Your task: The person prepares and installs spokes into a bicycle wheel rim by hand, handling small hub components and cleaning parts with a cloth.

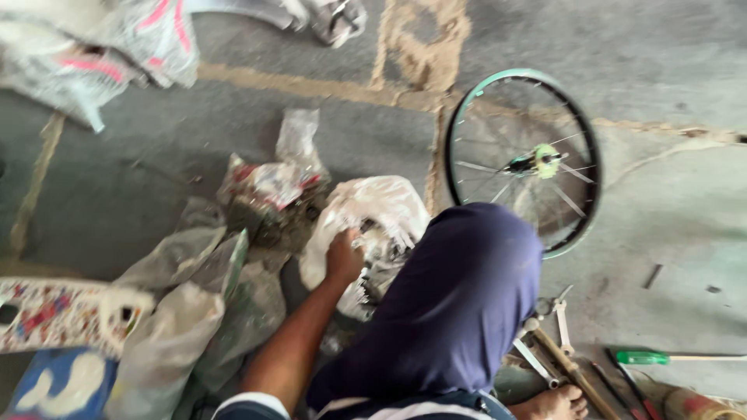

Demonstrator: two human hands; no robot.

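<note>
Nearest the camera, a knee in dark blue cloth is seen, raised between the lens and the floor. Only one of the hands is shown: the left hand, reached forward on a bare, nearly straight arm past the knee. Its fingers are curled into the mouth of a white plastic bag and closed on the crumpled plastic there; what is inside the bag is mostly hidden, though dark metal parts are glimpsed just right of the hand. The right hand is hidden behind the knee, so its state cannot be told.

Beyond the left hand a second crumpled bag, clear with red print, is laid on the floor. Left of the arm, grey plastic sacks are slumped, their contents not visible. Well to the right of the hand a bicycle wheel with a green rim is laid flat, and a green-handled screwdriver lies among other tools near the knee.
</note>
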